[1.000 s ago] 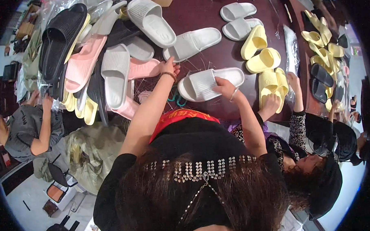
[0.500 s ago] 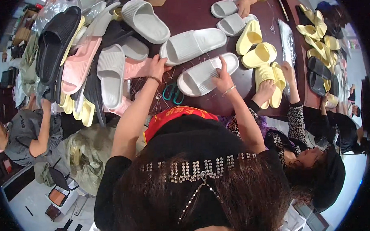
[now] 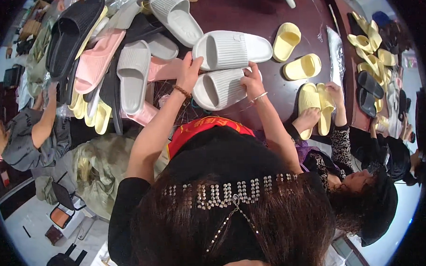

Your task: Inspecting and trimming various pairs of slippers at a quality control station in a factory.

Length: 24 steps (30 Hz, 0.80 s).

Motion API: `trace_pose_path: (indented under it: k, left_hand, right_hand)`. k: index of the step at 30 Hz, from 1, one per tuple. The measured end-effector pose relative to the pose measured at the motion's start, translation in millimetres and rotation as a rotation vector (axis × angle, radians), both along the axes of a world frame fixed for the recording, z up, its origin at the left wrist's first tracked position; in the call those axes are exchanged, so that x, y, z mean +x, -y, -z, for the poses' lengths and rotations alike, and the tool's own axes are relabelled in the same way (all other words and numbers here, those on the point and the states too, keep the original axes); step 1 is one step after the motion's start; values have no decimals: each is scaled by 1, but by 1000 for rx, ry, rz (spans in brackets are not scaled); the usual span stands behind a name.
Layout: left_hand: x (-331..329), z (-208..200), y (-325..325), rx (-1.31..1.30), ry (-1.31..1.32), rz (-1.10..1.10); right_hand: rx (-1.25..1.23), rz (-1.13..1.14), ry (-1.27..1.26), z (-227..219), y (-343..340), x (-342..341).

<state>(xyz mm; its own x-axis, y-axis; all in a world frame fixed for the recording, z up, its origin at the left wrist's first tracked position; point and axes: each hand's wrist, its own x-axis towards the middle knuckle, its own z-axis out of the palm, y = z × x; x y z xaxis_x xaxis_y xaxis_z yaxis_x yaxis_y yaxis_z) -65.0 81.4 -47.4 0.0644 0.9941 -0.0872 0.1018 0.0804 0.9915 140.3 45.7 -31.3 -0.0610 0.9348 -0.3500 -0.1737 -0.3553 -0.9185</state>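
Observation:
Two light grey ribbed slide slippers lie side by side in front of me, their edges close together. My left hand (image 3: 189, 72) is closed on the left end of the farther slide slipper (image 3: 230, 50). My right hand (image 3: 254, 83) is closed at the right part of the nearer slide slipper (image 3: 220, 89), fingers bent over its edge where the two meet. The right hand covers much of that slipper's right end. A teal scissors handle (image 3: 194, 103) shows only partly, beside the nearer slipper.
A pile of black, pink, grey and yellow slippers (image 3: 135, 74) stands at left. Loose yellow slippers (image 3: 286, 41) lie on the dark red table (image 3: 246, 10) at right. There a co-worker's hands (image 3: 310, 116) hold a yellow pair. A clear plastic bag (image 3: 335, 53) lies beyond.
The nearer grey slipper has moved left and up against the farther one, with my right hand along. The other person's hand and two grey slippers at the far side have left the view.

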Motion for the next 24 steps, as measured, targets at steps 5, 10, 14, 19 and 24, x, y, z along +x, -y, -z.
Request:
trace_pose_path:
  k: [5,10,14,19,24]
  left_hand:
    - [-9,-8,9,-125,186,5]
    - [-20,-22,17,-441,433,99]
    - [-6,-18,7,-330,367,114]
    - [-13,-1,-7,-60,332,-30]
    - [-43,34,30,-161,-236,34]
  right_hand:
    - [0,13,-115,-3,10,-11]
    - [-202,-30,-486,-14,26,-6]
    - [-98,-15,-301,-20,30,-13]
    - [-54,318,-241,-18,14,2]
    - [107,537,-430,-19,-9,54]
